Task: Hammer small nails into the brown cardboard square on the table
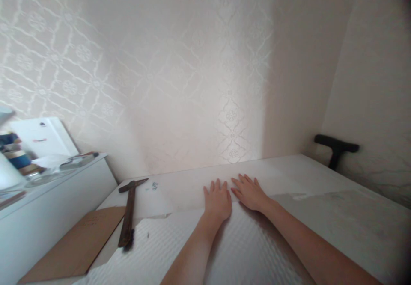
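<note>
My left hand [218, 199] lies palm down near the middle of the white tabletop [183, 191], fingers spread. Close on its right, my right hand [250, 192] also rests flat with its fingers apart. Neither holds anything. Both touch the surface around the far edge of a white quilted sheet [180, 238], which reaches toward me under my forearms. Off to the left, a hammer [129, 212] with a dark wooden handle lies with its head toward the wall. A small cluster of bluish bits [154, 186], too small to name, sits just right of the hammer head.
Brown cardboard [77, 244] lies left of the hammer. Beside it stands a white cabinet [61, 216] carrying a white box [43, 137] and assorted items. Patterned wallpaper [180, 84] covers the wall behind. A black T-shaped support [336, 148] rises past the right edge.
</note>
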{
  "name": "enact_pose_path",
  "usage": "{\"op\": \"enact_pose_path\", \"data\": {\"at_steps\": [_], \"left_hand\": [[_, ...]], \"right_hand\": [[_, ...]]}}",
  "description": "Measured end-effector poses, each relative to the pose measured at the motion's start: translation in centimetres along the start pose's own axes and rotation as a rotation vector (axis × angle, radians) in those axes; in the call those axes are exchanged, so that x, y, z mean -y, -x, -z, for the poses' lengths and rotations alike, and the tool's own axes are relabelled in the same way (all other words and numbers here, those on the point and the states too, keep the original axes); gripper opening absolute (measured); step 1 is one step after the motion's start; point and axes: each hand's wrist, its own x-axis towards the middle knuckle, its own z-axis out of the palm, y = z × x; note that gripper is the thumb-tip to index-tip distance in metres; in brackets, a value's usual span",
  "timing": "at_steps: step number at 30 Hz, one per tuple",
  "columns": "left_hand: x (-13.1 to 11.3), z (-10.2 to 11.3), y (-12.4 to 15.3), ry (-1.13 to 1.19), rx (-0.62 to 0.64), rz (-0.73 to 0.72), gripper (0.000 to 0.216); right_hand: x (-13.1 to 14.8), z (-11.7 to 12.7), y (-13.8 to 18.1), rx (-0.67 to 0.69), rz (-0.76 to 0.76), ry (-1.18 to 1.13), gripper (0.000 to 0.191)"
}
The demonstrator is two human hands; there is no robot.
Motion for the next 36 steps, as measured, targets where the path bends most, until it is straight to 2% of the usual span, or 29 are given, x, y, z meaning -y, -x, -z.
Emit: {"op": "enact_pose_path", "data": {"at_steps": [36], "left_hand": [[0.00, 0.01, -0.04, -0.006, 0.020, 0.007, 0.047]], "right_hand": [[-0.12, -0.23, 0.00, -0.024, 0.015, -0.003, 0.054]]}}
